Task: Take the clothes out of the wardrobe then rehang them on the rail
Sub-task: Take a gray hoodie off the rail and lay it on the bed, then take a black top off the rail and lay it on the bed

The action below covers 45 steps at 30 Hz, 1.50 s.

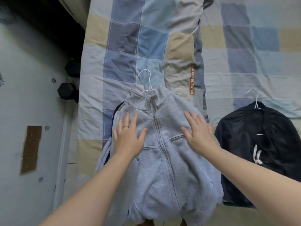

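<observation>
Grey jacket [164, 160]: I see it zipped on a white hanger [147, 82], flat on the bed [244, 62]
Left hand [128, 139]: spread flat on it, 9 o'clock of the zip [158, 136]
Right hand [198, 132]: spread flat, 3 o'clock of the zip

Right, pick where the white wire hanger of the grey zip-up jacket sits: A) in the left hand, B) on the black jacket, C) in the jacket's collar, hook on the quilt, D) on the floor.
C: the white wire hanger emerges from the collar of the grey zip-up jacket, its hook resting on the checked patchwork quilt.
</observation>
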Each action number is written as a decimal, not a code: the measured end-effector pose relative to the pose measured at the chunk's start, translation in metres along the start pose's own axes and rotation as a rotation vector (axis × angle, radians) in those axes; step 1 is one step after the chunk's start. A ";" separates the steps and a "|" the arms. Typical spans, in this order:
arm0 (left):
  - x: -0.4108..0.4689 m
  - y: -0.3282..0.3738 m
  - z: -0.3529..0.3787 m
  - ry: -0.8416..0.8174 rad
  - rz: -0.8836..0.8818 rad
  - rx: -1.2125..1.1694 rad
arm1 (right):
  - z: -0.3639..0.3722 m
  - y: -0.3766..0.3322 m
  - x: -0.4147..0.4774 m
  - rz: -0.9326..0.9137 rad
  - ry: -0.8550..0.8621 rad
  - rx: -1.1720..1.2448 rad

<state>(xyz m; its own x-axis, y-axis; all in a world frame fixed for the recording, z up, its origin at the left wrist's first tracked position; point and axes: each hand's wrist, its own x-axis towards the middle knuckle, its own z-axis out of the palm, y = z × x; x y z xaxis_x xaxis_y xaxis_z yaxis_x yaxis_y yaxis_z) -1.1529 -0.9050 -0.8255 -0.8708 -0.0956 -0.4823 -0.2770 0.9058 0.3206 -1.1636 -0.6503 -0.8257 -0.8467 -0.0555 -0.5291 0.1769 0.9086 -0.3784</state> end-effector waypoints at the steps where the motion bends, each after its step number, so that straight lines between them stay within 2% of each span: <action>1: -0.017 0.007 -0.007 -0.015 0.007 -0.001 | -0.006 -0.006 -0.021 -0.005 0.005 -0.004; 5: -0.083 0.028 -0.037 -0.053 0.104 0.029 | -0.031 -0.028 -0.100 0.034 0.043 0.000; 13: -0.174 0.053 -0.080 -0.127 0.333 0.125 | -0.052 -0.052 -0.235 0.264 0.189 0.027; 23: -0.241 0.123 -0.074 -0.197 0.700 0.292 | -0.032 -0.018 -0.375 0.588 0.380 0.111; 32: -0.336 0.223 -0.009 -0.292 1.065 0.416 | -0.011 0.057 -0.506 0.826 0.576 0.233; 45: -0.590 0.376 0.168 -0.392 1.509 0.538 | 0.049 0.228 -0.776 1.223 0.726 0.380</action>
<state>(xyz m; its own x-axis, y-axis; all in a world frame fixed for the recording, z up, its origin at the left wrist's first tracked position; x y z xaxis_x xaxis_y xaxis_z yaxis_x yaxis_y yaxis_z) -0.6754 -0.4382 -0.5578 -0.0342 0.9777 -0.2073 0.9089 0.1167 0.4004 -0.4417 -0.4203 -0.5381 -0.1165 0.9698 -0.2144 0.9733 0.0684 -0.2193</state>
